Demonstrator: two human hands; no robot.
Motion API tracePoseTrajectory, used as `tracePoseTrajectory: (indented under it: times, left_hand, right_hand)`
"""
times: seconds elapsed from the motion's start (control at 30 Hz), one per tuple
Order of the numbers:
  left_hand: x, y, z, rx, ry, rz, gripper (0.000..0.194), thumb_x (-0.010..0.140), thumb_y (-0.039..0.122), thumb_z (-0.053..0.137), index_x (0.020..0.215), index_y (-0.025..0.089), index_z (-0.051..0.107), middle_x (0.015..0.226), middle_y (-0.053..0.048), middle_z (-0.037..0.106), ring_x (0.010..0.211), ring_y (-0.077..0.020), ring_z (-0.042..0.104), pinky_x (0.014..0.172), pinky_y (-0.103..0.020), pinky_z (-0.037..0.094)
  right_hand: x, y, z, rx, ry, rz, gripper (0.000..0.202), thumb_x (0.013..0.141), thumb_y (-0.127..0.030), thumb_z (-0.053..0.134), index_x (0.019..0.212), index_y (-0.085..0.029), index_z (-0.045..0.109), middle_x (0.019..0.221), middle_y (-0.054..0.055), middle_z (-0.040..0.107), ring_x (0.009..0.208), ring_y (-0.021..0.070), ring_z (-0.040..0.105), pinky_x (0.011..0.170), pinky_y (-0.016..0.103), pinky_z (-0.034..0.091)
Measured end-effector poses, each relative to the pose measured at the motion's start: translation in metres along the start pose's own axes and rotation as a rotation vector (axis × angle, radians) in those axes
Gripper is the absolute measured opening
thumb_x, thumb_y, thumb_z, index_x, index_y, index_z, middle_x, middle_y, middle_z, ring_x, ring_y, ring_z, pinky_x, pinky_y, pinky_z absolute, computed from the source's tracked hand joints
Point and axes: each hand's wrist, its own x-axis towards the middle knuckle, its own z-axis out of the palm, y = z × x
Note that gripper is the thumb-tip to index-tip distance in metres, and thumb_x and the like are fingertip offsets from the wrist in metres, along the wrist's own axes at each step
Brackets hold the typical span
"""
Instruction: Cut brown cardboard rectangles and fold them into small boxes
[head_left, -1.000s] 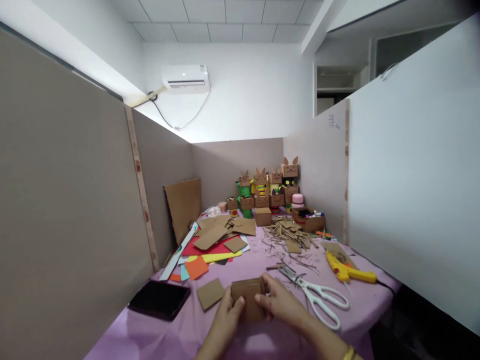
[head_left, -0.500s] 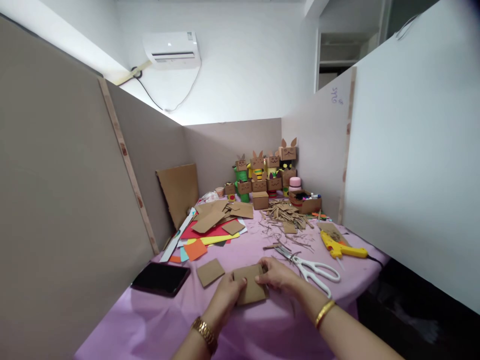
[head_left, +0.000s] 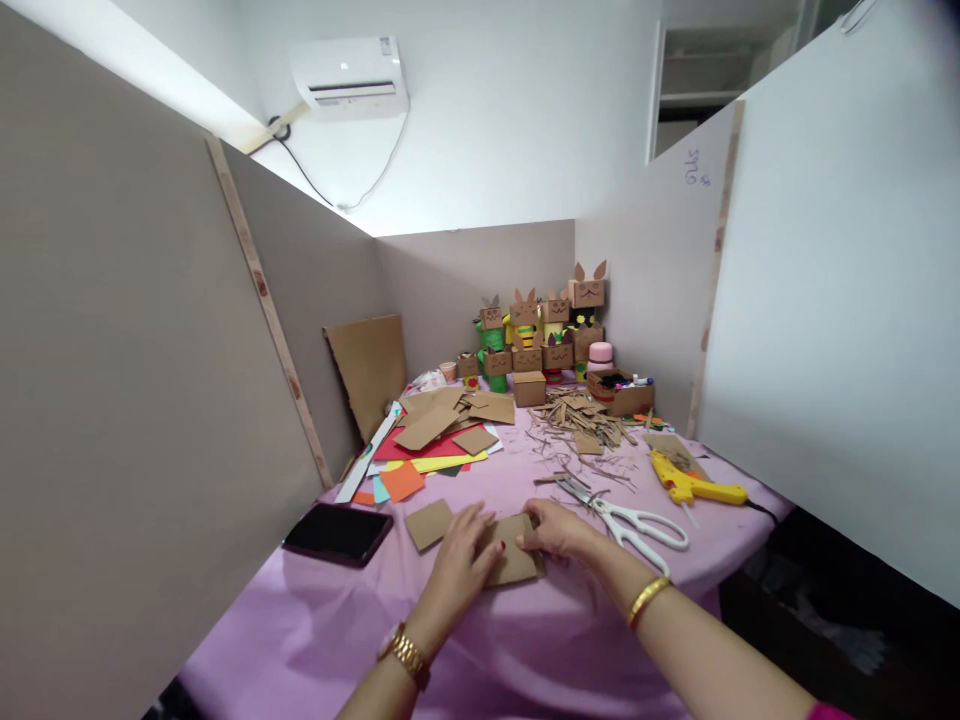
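Observation:
A square piece of brown cardboard [head_left: 516,566] lies at the table's near middle, with what looks like another layer under its right edge. My right hand [head_left: 556,530] pinches its upper right edge, thumb on top. Over its left side rests my left hand [head_left: 466,556], fingers stretched out and thumb apart. A second cardboard square [head_left: 429,525] lies flat just left of that hand. Beyond my right hand are white-handled scissors [head_left: 626,525], blades pointing away to the left.
A phone [head_left: 337,532] lies at the left. Coloured paper [head_left: 403,482] and cardboard sheets sit behind it. Cardboard scraps [head_left: 581,415] are heaped farther back, before cardboard animal figures [head_left: 527,358]. A yellow glue gun [head_left: 694,487] lies at the right edge. Partitions surround the table.
My left hand has loosened from the cardboard's left edge, its fingers now extended over the piece. My right hand keeps its pinch. The whole view has shifted slightly.

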Motion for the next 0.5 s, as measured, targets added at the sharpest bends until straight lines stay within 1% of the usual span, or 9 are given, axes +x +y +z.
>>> tracePoseTrajectory:
  times: [0.03, 0.1, 0.13, 0.23, 0.33, 0.37, 0.43, 0.5]
  left_hand:
    - [-0.002, -0.001, -0.002, -0.002, -0.051, 0.032, 0.048, 0.074, 0.026, 0.061, 0.121, 0.020, 0.055, 0.141, -0.010, 0.044, 0.132, -0.0242, 0.034, 0.111, -0.038, 0.022]
    - [-0.005, -0.004, -0.004, -0.001, -0.121, 0.065, 0.053, 0.070, 0.027, 0.065, 0.122, 0.020, 0.056, 0.139, -0.011, 0.048, 0.129, -0.0251, 0.039, 0.109, -0.038, 0.026]
    - [-0.006, -0.005, -0.005, 0.001, -0.136, 0.072, 0.056, 0.069, 0.027, 0.065, 0.123, 0.019, 0.055, 0.139, -0.012, 0.047, 0.128, -0.0256, 0.040, 0.109, -0.039, 0.026]
    - [-0.006, -0.008, -0.005, 0.005, -0.151, 0.097, 0.056, 0.069, 0.028, 0.064, 0.123, 0.020, 0.055, 0.137, -0.012, 0.049, 0.127, -0.0257, 0.042, 0.108, -0.039, 0.027]
    - [-0.005, -0.007, -0.005, 0.006, -0.156, 0.120, 0.053, 0.070, 0.030, 0.064, 0.122, 0.020, 0.057, 0.136, -0.012, 0.051, 0.125, -0.0281, 0.044, 0.107, -0.039, 0.028]
    - [-0.004, -0.006, -0.005, 0.007, -0.156, 0.127, 0.052, 0.071, 0.031, 0.063, 0.121, 0.020, 0.057, 0.135, -0.013, 0.052, 0.125, -0.0290, 0.044, 0.106, -0.040, 0.029]
    - [-0.004, -0.004, -0.007, 0.003, -0.165, 0.147, 0.049, 0.072, 0.032, 0.062, 0.120, 0.020, 0.059, 0.132, -0.013, 0.055, 0.121, -0.0301, 0.047, 0.104, -0.040, 0.031]
    - [-0.004, -0.002, -0.008, -0.010, -0.184, 0.176, 0.046, 0.072, 0.030, 0.063, 0.117, 0.022, 0.060, 0.127, -0.011, 0.059, 0.116, -0.0293, 0.052, 0.101, -0.038, 0.035]
  right_hand:
    - [0.001, 0.000, 0.000, -0.024, 0.002, 0.001, 0.018, 0.087, -0.028, 0.055, 0.100, -0.015, 0.055, 0.067, -0.007, 0.056, 0.041, 0.0028, 0.045, 0.036, 0.016, 0.038]
    - [0.002, 0.000, 0.001, -0.070, 0.012, -0.001, 0.019, 0.087, -0.029, 0.055, 0.100, -0.015, 0.056, 0.071, -0.005, 0.059, 0.045, 0.0043, 0.050, 0.040, 0.018, 0.042]
    - [0.003, 0.000, 0.000, -0.094, 0.018, -0.004, 0.019, 0.087, -0.029, 0.055, 0.100, -0.015, 0.056, 0.073, -0.004, 0.060, 0.048, 0.0052, 0.052, 0.042, 0.019, 0.044]
    - [0.005, 0.000, -0.002, -0.173, 0.042, -0.033, 0.018, 0.086, -0.029, 0.058, 0.096, -0.015, 0.059, 0.080, -0.002, 0.063, 0.059, 0.0089, 0.058, 0.052, 0.024, 0.050]
    - [0.006, 0.000, -0.005, -0.248, 0.092, -0.088, 0.017, 0.083, -0.029, 0.061, 0.093, -0.015, 0.061, 0.090, 0.001, 0.064, 0.075, 0.0142, 0.061, 0.067, 0.032, 0.052]
    - [0.005, -0.001, -0.006, -0.266, 0.119, -0.110, 0.020, 0.082, -0.029, 0.062, 0.096, -0.015, 0.060, 0.097, 0.003, 0.063, 0.080, 0.0159, 0.061, 0.070, 0.035, 0.052]
    - [0.001, -0.003, -0.006, -0.291, 0.172, -0.178, 0.033, 0.080, -0.029, 0.063, 0.109, -0.016, 0.055, 0.110, 0.006, 0.058, 0.088, 0.0190, 0.060, 0.076, 0.039, 0.050]
    - [-0.006, -0.005, -0.006, -0.306, 0.171, -0.302, 0.044, 0.075, -0.028, 0.068, 0.115, -0.017, 0.052, 0.120, 0.007, 0.053, 0.096, 0.0214, 0.057, 0.081, 0.041, 0.047]
